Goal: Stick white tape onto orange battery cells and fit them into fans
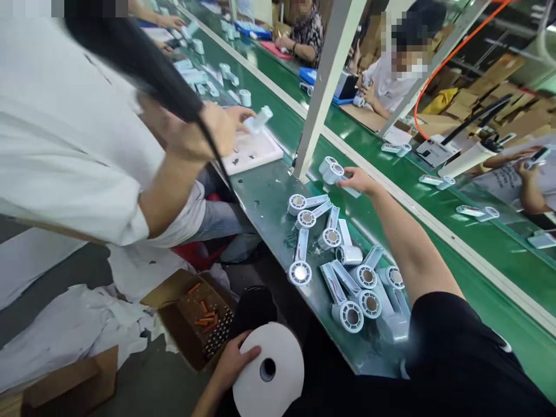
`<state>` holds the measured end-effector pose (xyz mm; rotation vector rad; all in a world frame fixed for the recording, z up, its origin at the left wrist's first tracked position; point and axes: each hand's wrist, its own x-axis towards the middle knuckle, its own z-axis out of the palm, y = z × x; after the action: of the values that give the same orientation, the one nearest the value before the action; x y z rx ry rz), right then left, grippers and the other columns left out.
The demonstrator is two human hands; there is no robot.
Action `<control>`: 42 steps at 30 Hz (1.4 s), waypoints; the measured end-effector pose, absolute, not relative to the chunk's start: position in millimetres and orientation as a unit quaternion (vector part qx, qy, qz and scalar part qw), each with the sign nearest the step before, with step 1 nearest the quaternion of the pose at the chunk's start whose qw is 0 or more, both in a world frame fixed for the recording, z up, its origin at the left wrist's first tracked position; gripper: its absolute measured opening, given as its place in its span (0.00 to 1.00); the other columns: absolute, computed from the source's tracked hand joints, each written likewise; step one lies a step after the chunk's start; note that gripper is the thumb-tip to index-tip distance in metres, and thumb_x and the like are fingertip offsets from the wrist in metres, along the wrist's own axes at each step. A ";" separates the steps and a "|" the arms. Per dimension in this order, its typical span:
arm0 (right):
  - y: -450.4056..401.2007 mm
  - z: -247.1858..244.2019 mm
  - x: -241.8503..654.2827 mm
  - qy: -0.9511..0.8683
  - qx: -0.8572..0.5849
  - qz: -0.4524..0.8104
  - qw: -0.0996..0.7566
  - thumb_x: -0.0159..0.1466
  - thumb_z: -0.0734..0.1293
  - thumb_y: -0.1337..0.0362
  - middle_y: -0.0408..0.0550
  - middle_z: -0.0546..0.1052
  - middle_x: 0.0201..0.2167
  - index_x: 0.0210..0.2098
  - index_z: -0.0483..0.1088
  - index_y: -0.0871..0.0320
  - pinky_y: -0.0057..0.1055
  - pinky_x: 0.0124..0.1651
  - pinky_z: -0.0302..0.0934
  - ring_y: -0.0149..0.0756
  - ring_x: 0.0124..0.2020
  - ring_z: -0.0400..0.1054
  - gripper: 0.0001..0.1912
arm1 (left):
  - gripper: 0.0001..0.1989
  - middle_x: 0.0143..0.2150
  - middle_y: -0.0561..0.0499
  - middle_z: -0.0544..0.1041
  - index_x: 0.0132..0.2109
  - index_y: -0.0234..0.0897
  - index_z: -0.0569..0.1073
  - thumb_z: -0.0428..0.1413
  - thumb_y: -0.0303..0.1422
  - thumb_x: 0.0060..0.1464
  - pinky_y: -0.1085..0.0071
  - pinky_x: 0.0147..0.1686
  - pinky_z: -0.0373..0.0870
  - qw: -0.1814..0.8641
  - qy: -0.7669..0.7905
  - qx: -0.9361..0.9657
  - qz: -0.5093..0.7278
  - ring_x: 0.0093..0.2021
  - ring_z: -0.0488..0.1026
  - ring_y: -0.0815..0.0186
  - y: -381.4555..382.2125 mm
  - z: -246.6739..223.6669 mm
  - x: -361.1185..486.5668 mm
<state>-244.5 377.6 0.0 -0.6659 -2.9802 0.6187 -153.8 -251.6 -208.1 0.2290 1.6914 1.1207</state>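
My left hand (237, 360) grips the edge of a large white roll (284, 370) with a dark round hole in its middle, low by my lap. Stretched out over the green conveyor belt, my right hand (358, 180) has its thumb and fingers closed at a pale-blue handheld fan casing (334, 172). A second round head sits right against that one. Several like casings, each with a ringed round head and a flat handle, lie in a loose group (331, 238) on the green bench below my right forearm.
A co-worker in white (130, 145) works at my left over a white tray (256, 153). A white post (325, 87) rises at the bench edge. On the floor stands a cardboard box (174, 324) with orange cylinders. Other people sit across the belt (391, 179).
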 end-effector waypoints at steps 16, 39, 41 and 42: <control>226.4 94.9 -201.6 -0.983 -0.055 0.176 0.013 0.65 0.70 0.67 0.65 0.76 0.59 0.53 0.78 0.64 0.54 0.68 0.57 0.54 0.62 0.68 0.17 | 0.31 0.41 0.53 0.77 0.50 0.43 0.71 0.73 0.50 0.45 0.74 0.35 0.68 0.549 0.507 0.045 0.663 0.39 0.75 0.63 -293.3 -152.1 -84.5; -189.7 -94.0 190.5 -0.647 -0.460 0.567 0.220 0.52 0.81 0.51 0.55 0.80 0.52 0.52 0.79 0.51 0.58 0.62 0.71 0.58 0.55 0.76 0.30 | 0.43 0.66 0.35 0.70 0.71 0.39 0.55 0.49 0.65 0.63 0.56 0.62 0.70 0.580 0.566 0.254 0.527 0.64 0.72 0.49 -257.0 -105.9 36.6; -188.3 -92.7 210.4 -0.640 -0.464 0.575 0.209 0.53 0.79 0.48 0.57 0.81 0.53 0.49 0.80 0.53 0.61 0.63 0.70 0.61 0.57 0.76 0.27 | 0.42 0.61 0.36 0.73 0.70 0.38 0.55 0.49 0.64 0.65 0.57 0.56 0.73 0.572 0.549 0.289 0.535 0.57 0.75 0.52 -260.4 -100.6 50.7; -184.9 -94.5 219.3 -0.634 -0.472 0.575 0.209 0.51 0.79 0.47 0.57 0.82 0.51 0.47 0.81 0.54 0.64 0.61 0.71 0.65 0.56 0.76 0.28 | 0.41 0.60 0.37 0.73 0.70 0.37 0.56 0.49 0.63 0.65 0.58 0.55 0.73 0.557 0.554 0.300 0.542 0.55 0.75 0.53 -263.3 -98.9 53.7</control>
<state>219.3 -184.9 -94.5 -1.3138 -1.7636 1.6005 53.7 -263.3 -98.9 0.7084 1.3067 1.2786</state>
